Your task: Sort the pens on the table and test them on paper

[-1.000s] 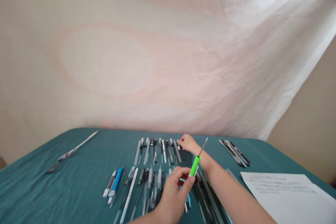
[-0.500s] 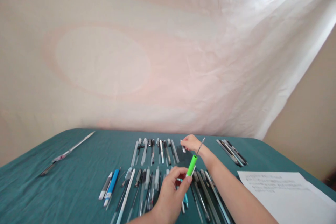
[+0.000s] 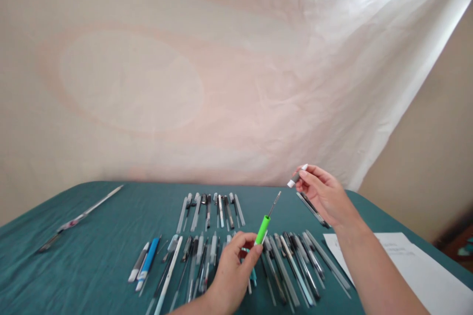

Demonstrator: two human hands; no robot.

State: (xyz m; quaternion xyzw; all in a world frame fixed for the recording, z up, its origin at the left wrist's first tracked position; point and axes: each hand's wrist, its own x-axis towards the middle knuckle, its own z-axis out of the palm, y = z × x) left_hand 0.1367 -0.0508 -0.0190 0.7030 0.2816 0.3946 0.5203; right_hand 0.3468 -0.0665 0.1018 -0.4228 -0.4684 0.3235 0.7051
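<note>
My left hand is closed round a bright green pen barrel, tilted up and to the right. From the barrel's upper end sticks a thin refill with a spring. Up and to the right, my right hand pinches a short pen front section, white at both ends with a grey grip between. The two pen parts are apart, with the front section above and right of the refill's tip. Beneath my left hand lie several pens and refills, partly hidden by it.
On the green cloth, pen parts form a far row, and a nearer row of pens spreads rightward. Blue and grey pens lie left. A long thin wrapped stick is far left. Paper sheets lie right, near black pens.
My right hand has lifted the pen front section off the far part of the cloth and moved it right and up. My left hand still holds the green barrel, shifted slightly left in view.
</note>
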